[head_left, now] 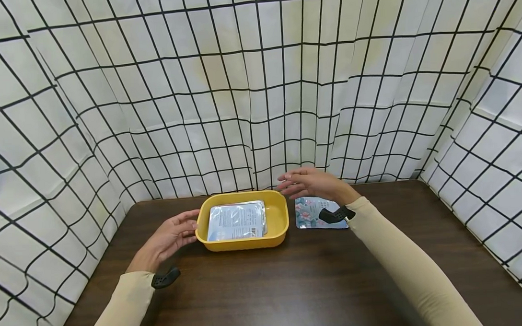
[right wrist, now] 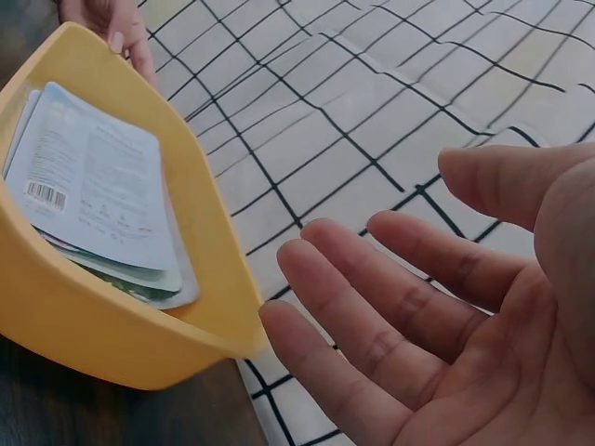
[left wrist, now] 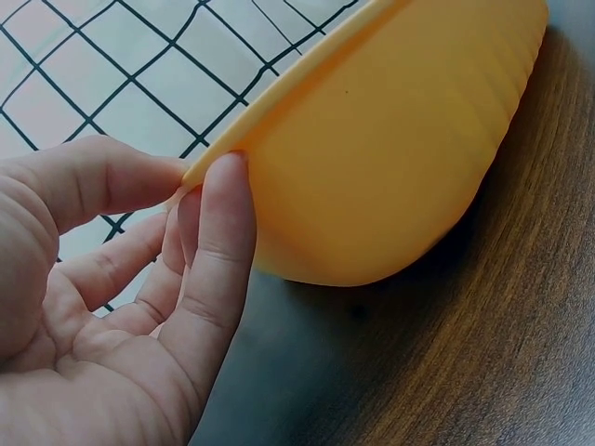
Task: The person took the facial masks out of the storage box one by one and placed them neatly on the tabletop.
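A yellow plastic basin (head_left: 276,215) stands on the table with several flat sachets (head_left: 234,221) stacked inside, the top one pale blue with print and a barcode. My left hand (head_left: 175,234) is at the basin's left end; in the left wrist view its thumb and a finger pinch the rim (left wrist: 244,125). My right hand (head_left: 315,184) hovers by the basin's right end, fingers extended and holding nothing. Below and partly behind it lies a blue floral sachet (head_left: 308,214), flat on the table right of the basin, partly covered by the right wrist and its black strap.
The dark brown wooden table (head_left: 256,288) stretches in front of the basin and out to both sides. White cloth with a black grid (head_left: 259,100) encloses the table at the back, left and right. Each wrist carries a black strap (head_left: 165,278).
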A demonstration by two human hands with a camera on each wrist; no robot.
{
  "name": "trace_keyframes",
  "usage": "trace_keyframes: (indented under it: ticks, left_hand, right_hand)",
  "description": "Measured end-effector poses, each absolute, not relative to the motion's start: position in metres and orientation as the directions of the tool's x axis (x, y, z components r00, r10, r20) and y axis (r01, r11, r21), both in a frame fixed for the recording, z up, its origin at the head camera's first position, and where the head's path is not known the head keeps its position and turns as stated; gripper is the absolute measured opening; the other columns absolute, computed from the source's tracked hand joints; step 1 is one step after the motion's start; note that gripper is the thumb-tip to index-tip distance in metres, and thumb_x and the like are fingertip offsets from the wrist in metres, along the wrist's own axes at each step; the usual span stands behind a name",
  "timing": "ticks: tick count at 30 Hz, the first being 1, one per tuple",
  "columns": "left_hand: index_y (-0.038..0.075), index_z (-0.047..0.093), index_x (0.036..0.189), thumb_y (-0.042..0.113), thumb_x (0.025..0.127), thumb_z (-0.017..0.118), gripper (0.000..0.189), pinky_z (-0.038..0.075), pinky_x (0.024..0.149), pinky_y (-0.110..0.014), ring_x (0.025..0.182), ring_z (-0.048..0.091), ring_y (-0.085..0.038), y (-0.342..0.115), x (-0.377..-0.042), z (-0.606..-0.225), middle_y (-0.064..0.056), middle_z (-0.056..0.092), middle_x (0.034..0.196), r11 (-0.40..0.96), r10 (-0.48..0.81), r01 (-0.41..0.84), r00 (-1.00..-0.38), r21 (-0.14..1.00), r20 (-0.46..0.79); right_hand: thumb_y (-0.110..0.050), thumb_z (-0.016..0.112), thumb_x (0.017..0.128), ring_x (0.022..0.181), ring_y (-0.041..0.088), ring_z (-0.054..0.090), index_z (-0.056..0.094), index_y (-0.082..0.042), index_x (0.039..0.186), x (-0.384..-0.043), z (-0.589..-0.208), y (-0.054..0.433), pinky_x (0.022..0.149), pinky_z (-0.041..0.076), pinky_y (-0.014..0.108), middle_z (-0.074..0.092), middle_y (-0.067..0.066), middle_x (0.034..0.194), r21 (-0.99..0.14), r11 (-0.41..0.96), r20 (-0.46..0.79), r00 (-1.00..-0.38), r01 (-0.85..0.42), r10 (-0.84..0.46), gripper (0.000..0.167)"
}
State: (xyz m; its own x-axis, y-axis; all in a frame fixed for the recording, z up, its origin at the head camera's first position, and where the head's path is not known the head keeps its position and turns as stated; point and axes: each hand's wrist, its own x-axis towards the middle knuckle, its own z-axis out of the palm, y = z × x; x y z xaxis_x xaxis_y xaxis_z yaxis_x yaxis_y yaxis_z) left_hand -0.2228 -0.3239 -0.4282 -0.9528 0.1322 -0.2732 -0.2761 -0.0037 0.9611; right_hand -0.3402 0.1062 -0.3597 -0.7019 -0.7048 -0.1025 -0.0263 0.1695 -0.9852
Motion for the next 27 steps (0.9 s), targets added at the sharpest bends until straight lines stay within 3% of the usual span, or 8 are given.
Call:
trace_keyframes:
  ticks: [4,14,27]
  left_hand:
    - [0.006,0.033,0.157,0.011,0.099,0.065,0.066,0.059,0.086,-0.031,0.095,0.069,-0.019,-0.324,-0.221,-0.429,-0.004,0.070,0.115,-0.002,0.142,-0.270,-0.953,0.963,-0.267]
    - [0.007,0.033,0.157,0.011,0.100,0.064,0.065,0.059,0.087,-0.031,0.096,0.069,-0.019,-0.324,-0.223,-0.426,-0.005,0.069,0.116,0.006,0.134,-0.280,-0.951,0.960,-0.278]
    - [0.007,0.033,0.157,0.014,0.099,0.067,0.067,0.059,0.086,-0.030,0.094,0.069,-0.019,-0.326,-0.223,-0.429,-0.004,0.069,0.113,-0.001,0.143,-0.280,-0.950,0.960,-0.277]
  right_hand:
    - [-0.029,0.050,0.108,0.128,0.042,0.058,0.052,-0.001,0.143,-0.341,-0.363,0.094,0.099,0.054,0.046,0.066,0.015,0.134,-0.983,0.181,-0.120,-0.697,-0.014,-0.707,0.045]
    - [-0.031,0.048,0.109,0.125,0.032,0.063,0.052,-0.002,0.144,-0.342,-0.367,0.072,0.101,0.052,0.049,0.061,0.017,0.140,-0.981,0.193,-0.136,-0.667,-0.012,-0.733,0.045]
    - [-0.033,0.049,0.108,0.130,0.035,0.058,0.051,-0.003,0.145,-0.347,-0.381,0.051,0.103,0.051,0.047,0.065,0.011,0.137,-0.976,0.214,-0.180,-0.652,0.027,-0.737,0.048]
